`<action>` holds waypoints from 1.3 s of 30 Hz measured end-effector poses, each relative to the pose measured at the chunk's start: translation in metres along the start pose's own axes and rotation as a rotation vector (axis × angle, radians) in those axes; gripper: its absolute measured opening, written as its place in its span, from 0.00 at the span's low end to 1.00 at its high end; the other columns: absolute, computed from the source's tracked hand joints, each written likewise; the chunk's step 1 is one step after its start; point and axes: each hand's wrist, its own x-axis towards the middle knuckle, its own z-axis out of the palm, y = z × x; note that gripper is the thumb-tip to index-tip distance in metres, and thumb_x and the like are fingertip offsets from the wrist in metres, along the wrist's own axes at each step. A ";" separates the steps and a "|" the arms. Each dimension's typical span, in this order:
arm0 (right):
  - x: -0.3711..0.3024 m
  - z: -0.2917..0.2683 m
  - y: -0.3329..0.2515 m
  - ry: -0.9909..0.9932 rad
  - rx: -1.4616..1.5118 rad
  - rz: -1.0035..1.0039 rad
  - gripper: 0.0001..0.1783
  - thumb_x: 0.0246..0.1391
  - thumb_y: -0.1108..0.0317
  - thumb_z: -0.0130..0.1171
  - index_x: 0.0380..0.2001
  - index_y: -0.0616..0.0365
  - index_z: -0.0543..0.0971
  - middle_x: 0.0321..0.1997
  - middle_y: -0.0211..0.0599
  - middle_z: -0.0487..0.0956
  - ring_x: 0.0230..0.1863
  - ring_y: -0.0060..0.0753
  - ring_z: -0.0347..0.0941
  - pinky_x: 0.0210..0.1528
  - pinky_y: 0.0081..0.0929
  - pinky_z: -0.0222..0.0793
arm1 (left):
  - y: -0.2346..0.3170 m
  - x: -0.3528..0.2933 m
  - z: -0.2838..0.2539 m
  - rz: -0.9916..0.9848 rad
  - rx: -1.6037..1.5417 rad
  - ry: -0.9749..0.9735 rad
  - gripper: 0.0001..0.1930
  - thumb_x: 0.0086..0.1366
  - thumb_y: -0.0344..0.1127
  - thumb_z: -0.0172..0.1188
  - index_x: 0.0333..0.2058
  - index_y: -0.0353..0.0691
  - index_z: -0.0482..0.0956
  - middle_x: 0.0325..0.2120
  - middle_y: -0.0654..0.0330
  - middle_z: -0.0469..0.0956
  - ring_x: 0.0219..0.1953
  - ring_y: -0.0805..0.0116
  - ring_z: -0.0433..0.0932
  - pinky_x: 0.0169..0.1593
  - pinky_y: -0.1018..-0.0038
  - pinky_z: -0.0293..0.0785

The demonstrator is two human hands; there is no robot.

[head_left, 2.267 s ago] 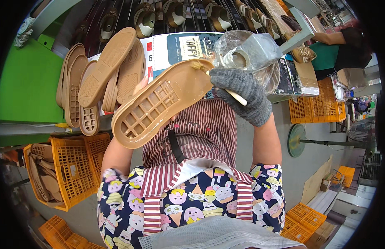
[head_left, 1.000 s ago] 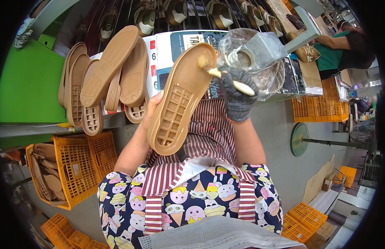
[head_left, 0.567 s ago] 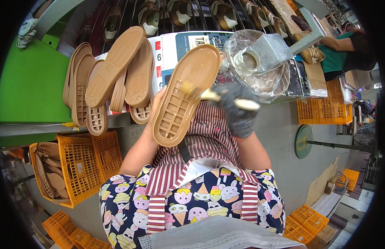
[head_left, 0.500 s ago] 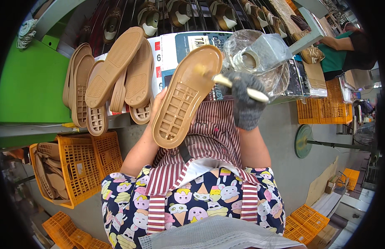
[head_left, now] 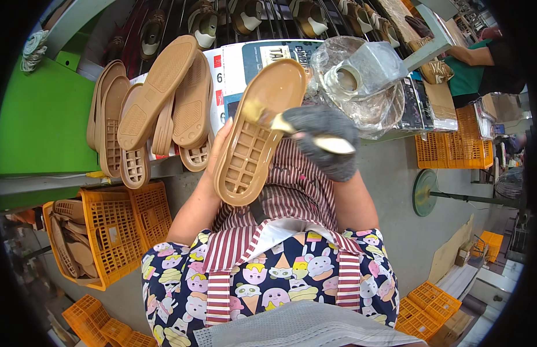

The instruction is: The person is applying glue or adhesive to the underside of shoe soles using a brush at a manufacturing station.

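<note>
A tan shoe sole [head_left: 274, 87] is tilted up in front of me, its wet-looking inner face with the grid of hollows toward me. My left hand [head_left: 220, 151] is closed round its left edge; most of its fingers are hidden behind the sole. In a dark grey knit glove, my right hand [head_left: 326, 139] grips a brush [head_left: 336, 145] with a pale handle. The bristles touch the sole's inner face at the left edge, just above the grid. Several more tan soles [head_left: 158, 92] lie stacked and overlapping on the bench to the left.
Behind the sole, a plastic-wrapped metal container [head_left: 370, 69] with a round opening stands on the bench. Shoes [head_left: 245, 16] sit on a rack at the back. An orange crate [head_left: 115, 237] holding soles is at lower left. Another person's arm [head_left: 474, 56] shows at far right.
My right hand has moved left and down with the brush, bringing the bristles from the sole's middle to its left edge. My left hand holds the sole almost still.
</note>
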 end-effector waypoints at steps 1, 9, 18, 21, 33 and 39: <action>-0.004 -0.007 -0.001 0.171 0.133 0.110 0.08 0.48 0.71 0.60 0.33 0.59 0.78 0.34 0.40 0.80 0.35 0.34 0.77 0.40 0.27 0.74 | 0.000 -0.001 0.006 0.033 0.067 0.101 0.30 0.65 0.56 0.35 0.55 0.37 0.63 0.43 0.45 0.73 0.38 0.57 0.78 0.39 0.66 0.79; -0.019 -0.035 0.002 0.734 -0.033 0.450 0.10 0.51 0.68 0.57 0.33 0.63 0.77 0.30 0.36 0.78 0.23 0.18 0.68 0.24 0.16 0.63 | -0.001 0.001 0.017 0.289 0.736 0.239 0.30 0.65 0.56 0.39 0.55 0.38 0.58 0.44 0.53 0.69 0.45 0.68 0.71 0.49 0.72 0.70; -0.020 -0.027 0.006 0.575 -0.125 0.369 0.07 0.48 0.75 0.59 0.33 0.64 0.78 0.34 0.38 0.80 0.34 0.25 0.74 0.39 0.23 0.70 | -0.003 -0.002 0.015 0.331 0.865 0.244 0.30 0.64 0.56 0.41 0.53 0.37 0.59 0.43 0.55 0.69 0.45 0.70 0.71 0.48 0.74 0.68; -0.016 -0.023 0.003 0.349 -0.205 0.271 0.10 0.44 0.76 0.62 0.33 0.62 0.79 0.35 0.38 0.80 0.36 0.31 0.76 0.41 0.25 0.71 | -0.005 -0.002 0.013 0.347 0.931 0.212 0.29 0.64 0.55 0.43 0.53 0.37 0.59 0.43 0.57 0.69 0.45 0.71 0.69 0.49 0.75 0.67; -0.009 -0.013 0.009 0.050 -0.301 0.137 0.10 0.40 0.73 0.65 0.30 0.58 0.78 0.31 0.37 0.79 0.34 0.36 0.76 0.36 0.29 0.72 | -0.006 0.001 0.018 0.386 0.924 0.195 0.28 0.64 0.54 0.44 0.53 0.37 0.58 0.43 0.56 0.68 0.46 0.71 0.69 0.49 0.74 0.67; -0.021 -0.022 -0.011 0.094 -0.215 0.184 0.08 0.42 0.75 0.64 0.29 0.59 0.78 0.30 0.38 0.80 0.31 0.36 0.77 0.35 0.26 0.72 | 0.001 -0.003 0.014 0.308 0.740 0.241 0.30 0.65 0.55 0.37 0.56 0.35 0.57 0.46 0.50 0.69 0.43 0.63 0.74 0.45 0.71 0.74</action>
